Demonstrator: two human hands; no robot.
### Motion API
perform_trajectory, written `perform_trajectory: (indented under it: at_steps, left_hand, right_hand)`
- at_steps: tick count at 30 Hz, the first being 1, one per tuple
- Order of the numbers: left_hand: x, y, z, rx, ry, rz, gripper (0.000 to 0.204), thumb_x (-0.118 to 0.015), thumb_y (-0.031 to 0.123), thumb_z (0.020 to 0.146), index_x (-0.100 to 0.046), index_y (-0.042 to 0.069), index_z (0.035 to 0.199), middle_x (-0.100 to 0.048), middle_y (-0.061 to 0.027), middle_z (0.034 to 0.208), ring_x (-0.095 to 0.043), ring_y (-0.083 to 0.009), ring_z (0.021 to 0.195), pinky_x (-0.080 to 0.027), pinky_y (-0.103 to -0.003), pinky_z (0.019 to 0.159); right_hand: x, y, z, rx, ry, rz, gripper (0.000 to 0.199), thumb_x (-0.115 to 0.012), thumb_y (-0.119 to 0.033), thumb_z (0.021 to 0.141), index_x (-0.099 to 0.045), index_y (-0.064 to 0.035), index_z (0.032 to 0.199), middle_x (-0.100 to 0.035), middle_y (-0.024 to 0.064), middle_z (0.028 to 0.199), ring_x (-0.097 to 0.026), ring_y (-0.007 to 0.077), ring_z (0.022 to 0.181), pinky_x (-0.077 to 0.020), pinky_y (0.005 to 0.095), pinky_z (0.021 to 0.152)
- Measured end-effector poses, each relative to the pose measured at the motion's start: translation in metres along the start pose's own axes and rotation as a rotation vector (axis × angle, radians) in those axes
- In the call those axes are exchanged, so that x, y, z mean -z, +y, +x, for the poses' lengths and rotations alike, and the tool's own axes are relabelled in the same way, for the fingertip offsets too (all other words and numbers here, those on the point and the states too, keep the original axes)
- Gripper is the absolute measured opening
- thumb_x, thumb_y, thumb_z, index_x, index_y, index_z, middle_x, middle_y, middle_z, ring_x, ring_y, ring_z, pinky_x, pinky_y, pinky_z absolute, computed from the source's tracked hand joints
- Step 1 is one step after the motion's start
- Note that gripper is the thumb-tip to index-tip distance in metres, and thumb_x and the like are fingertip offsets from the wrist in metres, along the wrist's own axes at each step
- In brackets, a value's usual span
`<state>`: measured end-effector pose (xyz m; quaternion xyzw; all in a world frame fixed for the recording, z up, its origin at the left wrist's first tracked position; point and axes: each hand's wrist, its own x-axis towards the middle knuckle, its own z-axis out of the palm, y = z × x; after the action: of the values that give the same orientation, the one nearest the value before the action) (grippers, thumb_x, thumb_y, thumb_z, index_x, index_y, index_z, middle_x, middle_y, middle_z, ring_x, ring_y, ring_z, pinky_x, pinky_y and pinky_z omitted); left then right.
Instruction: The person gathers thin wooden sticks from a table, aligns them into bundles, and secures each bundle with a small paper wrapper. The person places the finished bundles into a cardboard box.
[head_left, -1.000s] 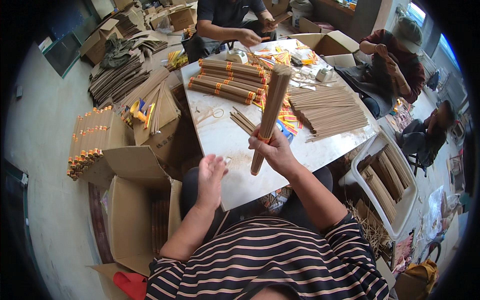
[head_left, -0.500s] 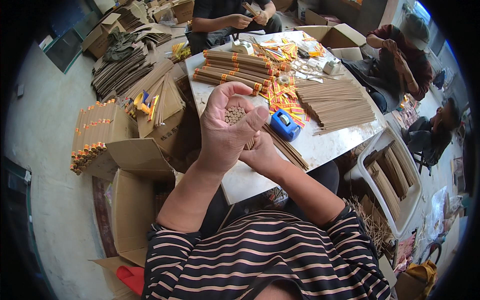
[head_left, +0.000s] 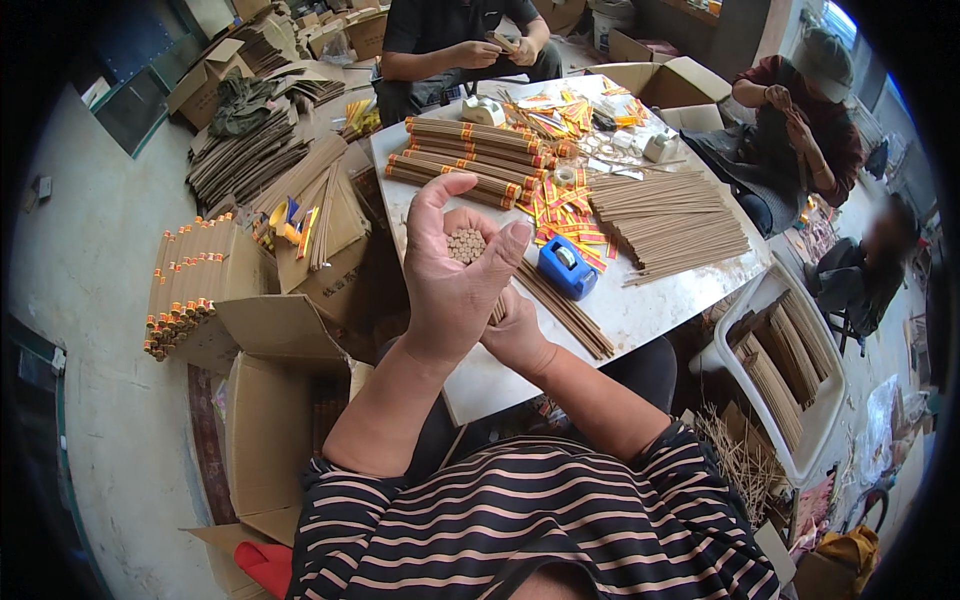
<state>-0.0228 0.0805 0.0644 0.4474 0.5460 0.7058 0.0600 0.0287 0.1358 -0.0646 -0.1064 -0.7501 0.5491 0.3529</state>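
A round bundle of thin brown incense sticks [head_left: 466, 246] is held above the near part of the table, its end facing up at me. My left hand [head_left: 440, 290] curls around the upper end, with the thumb at one side and the index finger arched clear of the sticks. Lower down, my right hand [head_left: 522, 335] grips the same bundle, its fingers partly hidden behind the left hand. Beside my hands stands a blue tape dispenser [head_left: 567, 268]. A few loose sticks [head_left: 575, 318] lie on the white table [head_left: 470, 385] by my right hand.
Labelled bundles [head_left: 460, 165], red-and-yellow paper labels [head_left: 565, 215] and a wide pile of sticks [head_left: 670, 225] cover the table. An open carton [head_left: 265, 430] stands at left, a white tub [head_left: 720, 350] of sticks at right. Co-workers sit beyond the table and at right.
Both hands keep hold of the bundle in nearly the same pose. The whole view has shifted slightly; across the table, a co-worker's hands have moved a little.
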Motion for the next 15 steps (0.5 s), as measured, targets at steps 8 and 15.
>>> perform_trajectory:
  at_steps: [8,15]
  left_hand:
    - [0.000,0.000,0.001,0.073,0.041,-0.125,0.045,-0.066,0.007,0.081,-0.038,0.003,0.116,-0.051,-0.0029,0.069,-0.045,-0.0044,0.050,-0.040,-0.017,0.047]
    - [0.003,0.001,0.000,0.054,0.015,-0.023,0.037,-0.060,0.005,0.083,-0.040,0.002,0.115,-0.052,-0.0028,0.073,-0.046,-0.0037,0.052,-0.039,-0.017,0.047]
  right_hand:
    - [-0.003,0.005,0.002,0.005,-0.048,0.031,0.028,-0.069,-0.016,0.073,-0.049,-0.0054,0.090,-0.060,0.0193,0.076,-0.060,0.0374,0.072,-0.0480,0.0381,0.062]
    - [-0.005,0.001,0.005,-0.032,-0.047,0.023,0.030,-0.070,-0.015,0.073,-0.049,-0.0072,0.094,-0.061,0.0194,0.078,-0.061,0.0368,0.074,-0.0486,0.0374,0.063]
